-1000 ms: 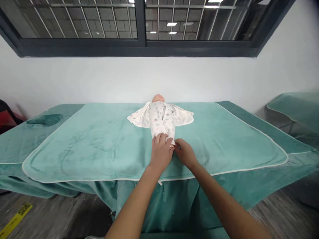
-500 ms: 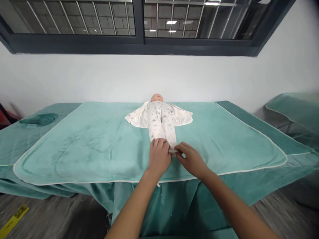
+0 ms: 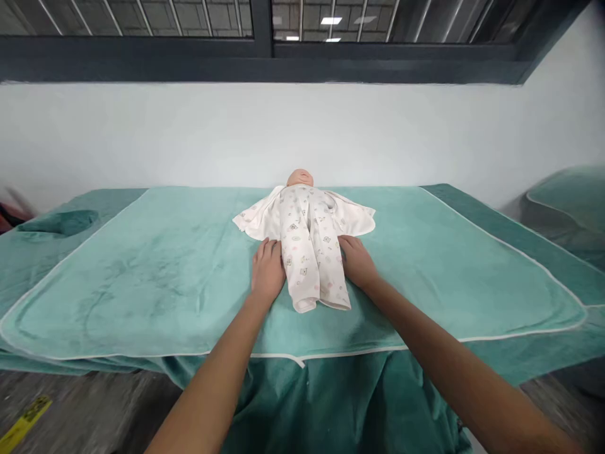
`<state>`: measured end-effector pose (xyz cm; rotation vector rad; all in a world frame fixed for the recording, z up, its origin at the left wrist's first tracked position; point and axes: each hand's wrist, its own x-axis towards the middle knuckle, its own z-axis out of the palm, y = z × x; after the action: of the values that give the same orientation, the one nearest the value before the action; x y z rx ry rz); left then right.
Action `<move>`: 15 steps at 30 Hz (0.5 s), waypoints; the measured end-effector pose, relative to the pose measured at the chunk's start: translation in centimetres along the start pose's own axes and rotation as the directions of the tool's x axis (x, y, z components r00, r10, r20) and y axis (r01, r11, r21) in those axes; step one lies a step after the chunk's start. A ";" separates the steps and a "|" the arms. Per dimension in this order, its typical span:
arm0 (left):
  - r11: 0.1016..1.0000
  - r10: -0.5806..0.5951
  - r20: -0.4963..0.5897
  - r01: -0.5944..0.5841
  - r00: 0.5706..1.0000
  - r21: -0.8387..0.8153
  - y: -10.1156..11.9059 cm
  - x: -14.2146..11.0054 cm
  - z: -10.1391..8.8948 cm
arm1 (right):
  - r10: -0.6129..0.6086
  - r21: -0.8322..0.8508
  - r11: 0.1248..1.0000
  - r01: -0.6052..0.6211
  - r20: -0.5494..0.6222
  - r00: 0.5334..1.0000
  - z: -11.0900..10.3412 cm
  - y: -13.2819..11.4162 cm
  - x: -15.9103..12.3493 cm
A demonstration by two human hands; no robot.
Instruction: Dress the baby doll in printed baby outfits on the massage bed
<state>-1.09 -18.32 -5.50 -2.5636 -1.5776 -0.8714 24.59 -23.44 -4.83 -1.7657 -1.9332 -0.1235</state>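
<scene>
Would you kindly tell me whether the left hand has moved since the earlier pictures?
Yes: judged against the green mat, the left hand has moved leftward and away from the mat's near edge, toward the wall.

A head-worn camera looks forward and down on a doll [image 3: 300, 177] from above its foot end, the wide shot roughly centered on it. The lens sits near enough to the doll to take in almost all of the blanket [image 3: 189, 277] around it. It faces the white wall [image 3: 302, 126] beyond the doll and catches the lower part of a window [image 3: 265, 63] higher behind it, with floor [image 3: 89, 403] showing low on both sides of the doll.
</scene>
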 end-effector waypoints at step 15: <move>0.998 0.026 0.052 -0.029 0.998 0.064 -0.3 5.8 2.3 | 0.105 -0.138 0.986 -0.092 0.094 0.990 2.8 0.1 5.5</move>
<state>1.62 -12.75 -4.88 -2.5769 -1.5520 -0.7455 23.73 -17.32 -4.89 -1.9868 -1.9424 -0.1344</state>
